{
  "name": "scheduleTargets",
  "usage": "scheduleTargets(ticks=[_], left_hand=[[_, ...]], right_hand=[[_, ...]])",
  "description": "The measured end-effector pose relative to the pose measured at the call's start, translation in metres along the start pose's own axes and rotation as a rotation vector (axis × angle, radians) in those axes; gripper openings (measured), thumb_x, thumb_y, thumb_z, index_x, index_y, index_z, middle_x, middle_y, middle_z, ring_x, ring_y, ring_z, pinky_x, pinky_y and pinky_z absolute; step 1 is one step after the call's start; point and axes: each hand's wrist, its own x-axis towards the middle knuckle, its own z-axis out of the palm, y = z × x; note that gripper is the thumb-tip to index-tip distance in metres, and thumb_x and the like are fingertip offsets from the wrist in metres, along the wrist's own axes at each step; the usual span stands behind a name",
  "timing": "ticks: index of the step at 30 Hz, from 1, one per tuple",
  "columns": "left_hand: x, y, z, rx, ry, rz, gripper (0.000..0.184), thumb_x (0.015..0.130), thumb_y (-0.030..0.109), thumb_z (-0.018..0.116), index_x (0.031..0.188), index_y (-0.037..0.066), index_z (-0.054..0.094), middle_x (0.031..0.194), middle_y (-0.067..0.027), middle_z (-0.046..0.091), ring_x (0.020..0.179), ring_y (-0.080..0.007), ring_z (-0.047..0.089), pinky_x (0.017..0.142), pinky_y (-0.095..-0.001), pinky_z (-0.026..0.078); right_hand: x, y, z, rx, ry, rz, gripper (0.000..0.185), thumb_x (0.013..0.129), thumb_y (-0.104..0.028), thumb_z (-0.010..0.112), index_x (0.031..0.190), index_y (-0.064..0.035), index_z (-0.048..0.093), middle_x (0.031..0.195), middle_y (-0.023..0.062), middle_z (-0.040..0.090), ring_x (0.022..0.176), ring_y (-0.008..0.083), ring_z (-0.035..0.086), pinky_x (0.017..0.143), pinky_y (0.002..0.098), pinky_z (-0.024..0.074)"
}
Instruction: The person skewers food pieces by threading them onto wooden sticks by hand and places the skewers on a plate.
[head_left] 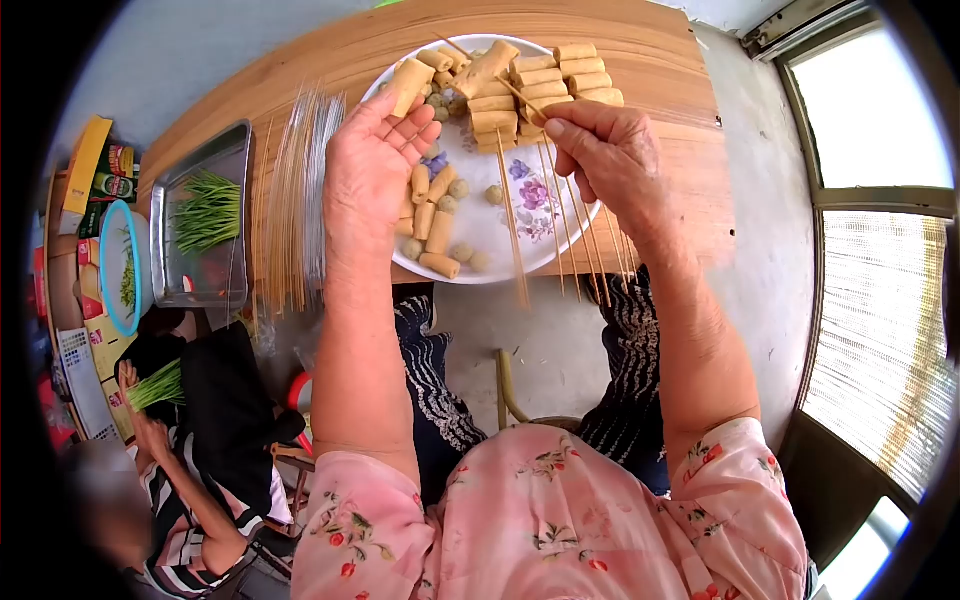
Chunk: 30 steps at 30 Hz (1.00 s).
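Observation:
My left hand [365, 165] pinches a tan, tube-shaped food roll [411, 86] over the left side of a white flowered plate [490, 275]. Closed around a thin wooden skewer [523, 98] is my right hand [612, 165]. One roll [485, 68] is threaded crosswise on this skewer, whose tip sticks out toward the upper left. Beside it, skewered rolls [545, 90] lie stacked at the plate's right, their sticks pointing toward me. Loose rolls [438, 232] and small greyish-green balls [459, 188] sit on the plate's left part.
Bare skewers [280, 215] and thin metallic-looking sticks [318, 170] lie left of the plate on the wooden table [660, 90]. Further left are a metal tray [247, 190] with green stalks and a blue-rimmed bowl [108, 265]. Another person's hand [150, 430] holds green stalks, lower left.

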Motion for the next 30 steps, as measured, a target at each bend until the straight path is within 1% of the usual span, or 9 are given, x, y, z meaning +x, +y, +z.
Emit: scheduleTargets(ticks=[1,3,8,12,15,20,24,27,30], left_hand=[[0.000,0.000,-0.002,-0.013,0.011,0.006,0.025,0.087,0.013,0.056,0.105,-0.004,0.055,0.093,-0.0147,0.060,0.085,-0.0235,0.059,0.082,-0.0393,0.050],[-0.001,-0.001,-0.005,-0.042,0.035,0.015,0.024,0.085,0.013,0.058,0.102,-0.004,0.055,0.088,-0.0140,0.060,0.080,-0.0224,0.060,0.077,-0.0364,0.052],[-0.002,0.001,-0.005,-0.091,0.167,0.046,0.021,0.083,0.011,0.059,0.097,-0.004,0.055,0.086,-0.0138,0.060,0.079,-0.0218,0.060,0.075,-0.0359,0.052],[-0.003,0.004,-0.006,-0.104,0.172,0.050,0.021,0.084,0.011,0.058,0.097,-0.005,0.055,0.085,-0.0131,0.060,0.078,-0.0207,0.059,0.074,-0.0353,0.052],[-0.002,0.004,-0.009,-0.097,0.158,0.058,0.021,0.085,0.012,0.057,0.097,-0.005,0.055,0.085,-0.0124,0.059,0.077,-0.0198,0.059,0.074,-0.0346,0.053],[-0.003,0.004,-0.008,-0.094,0.160,0.066,0.020,0.085,0.012,0.057,0.096,-0.005,0.055,0.084,-0.0120,0.059,0.077,-0.0190,0.059,0.073,-0.0337,0.053],[-0.002,0.004,-0.010,-0.094,0.145,0.063,0.020,0.085,0.012,0.058,0.096,-0.005,0.055,0.084,-0.0129,0.059,0.077,-0.0214,0.059,0.076,-0.0358,0.052],[-0.002,0.004,-0.011,-0.073,0.136,0.058,0.020,0.085,0.012,0.058,0.096,-0.005,0.055,0.083,-0.0127,0.059,0.077,-0.0212,0.059,0.076,-0.0356,0.052],[-0.003,0.005,-0.010,-0.063,0.146,0.054,0.021,0.085,0.012,0.058,0.098,-0.005,0.055,0.084,-0.0124,0.059,0.077,-0.0210,0.059,0.077,-0.0353,0.051]], right_hand=[[-0.004,-0.004,0.003,-0.021,-0.034,0.041,0.018,0.088,-0.014,0.057,0.094,-0.0002,0.067,0.057,0.0016,0.056,0.046,0.0060,0.047,0.042,0.0225,0.0394],[-0.006,-0.001,0.009,-0.101,-0.080,0.019,0.017,0.087,-0.013,0.057,0.092,0.0001,0.067,0.057,0.0016,0.056,0.048,0.0060,0.048,0.045,0.0231,0.0406],[-0.009,0.000,0.015,-0.109,-0.087,-0.020,0.015,0.086,-0.011,0.058,0.090,0.0006,0.067,0.057,0.0022,0.056,0.052,0.0070,0.050,0.049,0.0247,0.0423],[-0.010,-0.002,0.014,-0.166,-0.097,-0.029,0.015,0.085,-0.011,0.058,0.089,0.0009,0.066,0.057,0.0035,0.056,0.051,0.0084,0.051,0.050,0.0257,0.0427],[-0.009,0.007,0.015,-0.175,-0.123,-0.125,0.014,0.085,-0.010,0.059,0.089,0.0008,0.066,0.057,0.0049,0.056,0.051,0.0092,0.051,0.050,0.0259,0.0432],[-0.011,0.004,0.017,-0.233,-0.118,-0.129,0.013,0.084,-0.009,0.059,0.089,0.0006,0.066,0.056,0.0059,0.056,0.050,0.0103,0.052,0.050,0.0269,0.0445],[-0.011,0.005,0.019,-0.233,-0.113,-0.143,0.013,0.084,-0.009,0.059,0.089,0.0008,0.066,0.055,0.0067,0.056,0.049,0.0112,0.053,0.049,0.0277,0.0451],[-0.011,0.003,0.018,-0.262,-0.158,-0.093,0.018,0.088,-0.010,0.058,0.097,0.0028,0.066,0.063,0.0010,0.058,0.055,0.0067,0.049,0.052,0.0234,0.0433],[-0.012,0.001,0.017,-0.286,-0.167,-0.103,0.018,0.088,-0.010,0.058,0.098,0.0025,0.066,0.062,0.0010,0.057,0.055,0.0067,0.049,0.052,0.0235,0.0431]])
